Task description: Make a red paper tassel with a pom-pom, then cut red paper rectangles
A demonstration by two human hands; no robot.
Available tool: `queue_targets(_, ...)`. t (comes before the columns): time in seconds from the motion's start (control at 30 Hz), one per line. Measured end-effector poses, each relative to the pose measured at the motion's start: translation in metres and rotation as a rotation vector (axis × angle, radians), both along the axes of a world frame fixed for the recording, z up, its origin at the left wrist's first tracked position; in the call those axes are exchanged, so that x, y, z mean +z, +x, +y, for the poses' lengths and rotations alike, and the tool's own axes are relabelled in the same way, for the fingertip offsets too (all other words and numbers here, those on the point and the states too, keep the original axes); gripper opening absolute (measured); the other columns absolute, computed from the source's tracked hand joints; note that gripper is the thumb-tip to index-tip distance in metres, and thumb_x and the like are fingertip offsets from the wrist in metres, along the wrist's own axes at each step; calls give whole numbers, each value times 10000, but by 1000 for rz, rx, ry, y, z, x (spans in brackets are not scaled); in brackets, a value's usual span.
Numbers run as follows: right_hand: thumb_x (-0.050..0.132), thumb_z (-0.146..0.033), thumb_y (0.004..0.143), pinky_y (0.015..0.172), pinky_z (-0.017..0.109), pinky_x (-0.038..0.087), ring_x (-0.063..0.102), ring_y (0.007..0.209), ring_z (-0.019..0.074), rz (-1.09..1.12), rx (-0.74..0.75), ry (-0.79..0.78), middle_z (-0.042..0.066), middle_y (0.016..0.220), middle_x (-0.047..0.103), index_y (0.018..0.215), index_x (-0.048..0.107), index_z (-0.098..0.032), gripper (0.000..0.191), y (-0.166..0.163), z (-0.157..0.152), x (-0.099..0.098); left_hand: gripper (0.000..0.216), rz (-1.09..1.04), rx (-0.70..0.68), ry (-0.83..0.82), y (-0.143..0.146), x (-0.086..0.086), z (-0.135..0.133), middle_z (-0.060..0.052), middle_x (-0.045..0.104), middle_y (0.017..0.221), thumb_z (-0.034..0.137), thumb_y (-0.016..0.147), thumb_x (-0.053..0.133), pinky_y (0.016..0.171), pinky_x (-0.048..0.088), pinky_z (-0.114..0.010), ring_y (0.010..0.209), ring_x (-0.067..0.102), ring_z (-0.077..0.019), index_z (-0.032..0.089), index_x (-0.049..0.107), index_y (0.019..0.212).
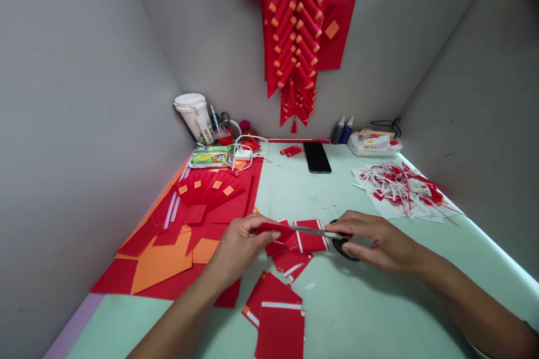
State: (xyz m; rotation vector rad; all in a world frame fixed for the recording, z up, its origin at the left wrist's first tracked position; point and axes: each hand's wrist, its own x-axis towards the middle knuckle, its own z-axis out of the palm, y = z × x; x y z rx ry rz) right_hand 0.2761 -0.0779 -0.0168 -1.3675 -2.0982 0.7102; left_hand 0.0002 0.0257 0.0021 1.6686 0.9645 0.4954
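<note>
Grey walls (143, 61) enclose a pale green table (387, 308), with a phone (317, 157) lying near its far side; on the wall beyond the phone hangs a red banner (297, 28). Two bottles (342, 130) stand farther back and to the right of the phone, two rolls (291, 151) lie just left of it, and a heap of scraps (404, 188) spreads to its right and nearer the person. Left of the phone and nearer is a red fan (210, 188). Closer to the person than the phone and slightly left of it, a red card (277, 228) is pinched between the thumb and fingers of the left hand (238, 247), long axis running roughly left to right. Closed around the handles of the scissors (314, 231), the right hand (379, 238) points the blades leftward, nearly in line with that axis, their tips meeting the card's right end; whether paper sits between them is too fine to tell. The left hand is nearer the card, touching it, while the right reaches it only through the blades. Loose cards (281, 331) lie below, nearer the person.
</note>
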Motion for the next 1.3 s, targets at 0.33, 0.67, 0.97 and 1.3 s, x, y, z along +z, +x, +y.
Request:
queue_targets(0.33,545,-121,870,828,303,488,611,936,178,-10,6,-2,68,1064,630,1273,587,-283,437,0,0,1,155,20,-3,19,-1,-1,0,-44,652,840,293,794,625,753,443,-286,817,606,-192,177,720,831)
queue_targets(0.67,556,-134,865,863,317,492,600,986,191,-43,-1,32,68,1105,625,1281,582,-297,447,-1,0,-1,164,38,-2,3,1,-1,0,-49,639,830,294,784,627,732,431,-292,798,592,-194,160,717,818)
queue_targets(0.97,555,-144,871,866,321,487,595,991,192,-38,-1,30,68,1108,618,1283,579,-300,441,0,-1,-2,164,33,-6,-15,0,-3,1,-48,640,834,307,786,631,736,430,-298,803,590,-197,169,714,817)
queue_targets(1.3,536,-100,868,833,308,484,596,939,180,-6,-1,4,69,1061,620,1273,574,-289,448,-2,1,1,165,-5,-19,-37,-2,-4,1,-49,639,815,317,784,645,735,432,-300,796,588,-196,169,712,809)
